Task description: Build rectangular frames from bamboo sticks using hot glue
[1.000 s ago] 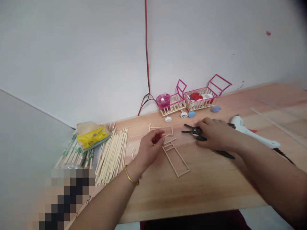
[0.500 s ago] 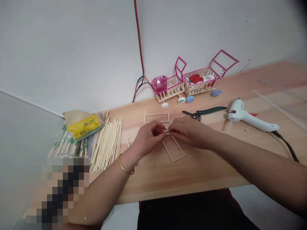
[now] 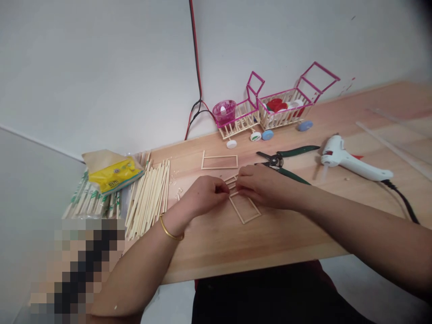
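My left hand (image 3: 201,198) and my right hand (image 3: 260,185) meet over the wooden table (image 3: 286,234), both with fingers pinched at the top end of a rectangular stick frame (image 3: 245,209) lying flat there. Short loose stick pieces (image 3: 231,180) lie just behind my fingertips. What exactly each pinch holds is too small to make out. A second stick frame (image 3: 219,162) lies flat further back. A gold bangle (image 3: 168,230) circles my left wrist.
Green-handled pliers (image 3: 286,155) and a white glue gun (image 3: 351,162) lie to the right. A heap of bamboo sticks (image 3: 148,198) and a yellow packet (image 3: 113,173) sit at left. Pink stick carts (image 3: 270,110) stand by the wall under a red-black cable (image 3: 195,67).
A second ago my right hand rested on the pliers and my left hand was alone by the frames. My right hand let go of the pliers and joined my left at the frame's top.
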Available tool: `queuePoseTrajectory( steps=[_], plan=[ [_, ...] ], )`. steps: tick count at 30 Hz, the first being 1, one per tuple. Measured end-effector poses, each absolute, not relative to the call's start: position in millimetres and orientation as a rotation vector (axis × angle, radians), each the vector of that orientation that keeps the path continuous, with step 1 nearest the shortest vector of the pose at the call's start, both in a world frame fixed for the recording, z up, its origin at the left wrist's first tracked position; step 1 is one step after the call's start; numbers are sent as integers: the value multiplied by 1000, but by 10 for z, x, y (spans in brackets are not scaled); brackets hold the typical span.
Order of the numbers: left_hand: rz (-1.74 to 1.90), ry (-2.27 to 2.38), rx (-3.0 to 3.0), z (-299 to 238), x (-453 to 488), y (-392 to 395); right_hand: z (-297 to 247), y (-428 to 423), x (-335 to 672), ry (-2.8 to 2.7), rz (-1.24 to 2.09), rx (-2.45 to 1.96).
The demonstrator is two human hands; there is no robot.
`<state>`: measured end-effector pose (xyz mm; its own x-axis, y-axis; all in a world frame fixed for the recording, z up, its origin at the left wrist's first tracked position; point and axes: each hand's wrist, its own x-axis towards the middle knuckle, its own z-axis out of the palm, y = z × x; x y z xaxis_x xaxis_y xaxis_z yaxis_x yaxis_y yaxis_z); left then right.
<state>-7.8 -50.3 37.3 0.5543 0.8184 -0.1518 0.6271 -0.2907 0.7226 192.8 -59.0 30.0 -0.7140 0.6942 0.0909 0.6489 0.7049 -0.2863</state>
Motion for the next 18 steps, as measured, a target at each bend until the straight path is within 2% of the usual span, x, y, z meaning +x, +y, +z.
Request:
queuePoseTrajectory(
  steps=[8, 18],
  plan=[
    [429, 1075, 2194, 308, -56, -515, 307, -599, 1915, -2732, 320, -1097],
    [231, 1165, 2192, 371, -39, -522, 301, -576, 1918, -2723, 392, -1140]
  ],
)
